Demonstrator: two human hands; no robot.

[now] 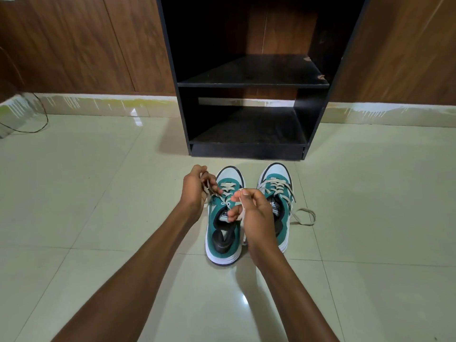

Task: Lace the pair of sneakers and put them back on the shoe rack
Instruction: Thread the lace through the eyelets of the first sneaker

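Observation:
Two green-and-white sneakers stand side by side on the tiled floor, toes pointing at the black shoe rack [251,85]. My left hand [193,191] grips one end of the cream lace at the left side of the left sneaker [223,233]. My right hand [254,213] pinches the other end of that lace above the shoe's tongue. The right sneaker [277,186] is laced along its upper part, and its loose lace [304,217] trails in a loop on the floor to the right. My right hand and forearm hide that sneaker's heel.
The shoe rack has two open shelves with nothing on them and stands against a wood-panelled wall [81,43]. A thin cable [43,119] lies on the floor at the far left. Glossy tiles [98,181] spread all around the shoes.

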